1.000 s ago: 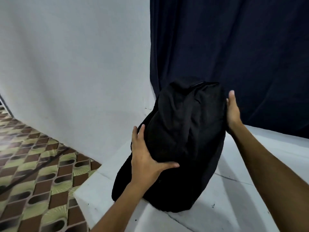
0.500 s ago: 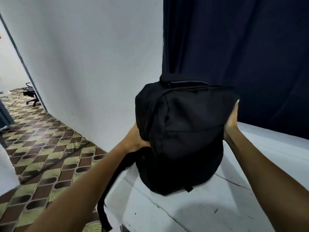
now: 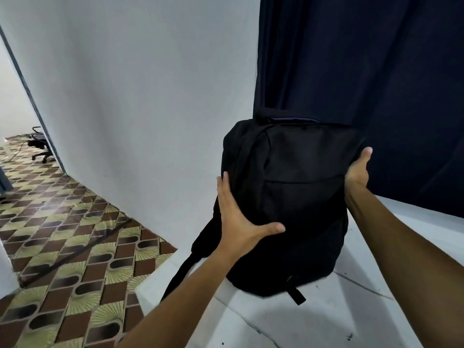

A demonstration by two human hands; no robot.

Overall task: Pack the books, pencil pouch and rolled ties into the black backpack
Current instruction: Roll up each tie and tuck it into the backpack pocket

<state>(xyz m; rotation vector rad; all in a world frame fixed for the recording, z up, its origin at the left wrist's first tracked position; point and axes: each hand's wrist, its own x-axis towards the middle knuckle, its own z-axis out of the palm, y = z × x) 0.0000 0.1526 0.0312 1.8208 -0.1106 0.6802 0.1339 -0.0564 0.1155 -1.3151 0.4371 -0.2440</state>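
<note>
In the head view, the black backpack (image 3: 288, 197) stands upright at the centre of the frame on the near left corner of a white worktop (image 3: 364, 310), its front pocket facing the camera and its zip closed along the top. The left hand (image 3: 238, 219) lies flat against the bag's left side, fingers straight and pointing up, thumb spread across the lower front; its grip is spread, pressing rather than pinching. The right hand (image 3: 357, 169) cups the bag's right edge at centre right, thumb showing and its fingers hidden behind the fabric, so I cannot tell how that grip closes. A black strap (image 3: 180, 272) hangs off the worktop edge at lower centre. A dark curtain (image 3: 364, 71) fills the upper right, a white wall (image 3: 138, 96) the upper left, patterned floor tiles (image 3: 62, 247) the lower left, and an office chair (image 3: 40, 146) stands at far left.
</note>
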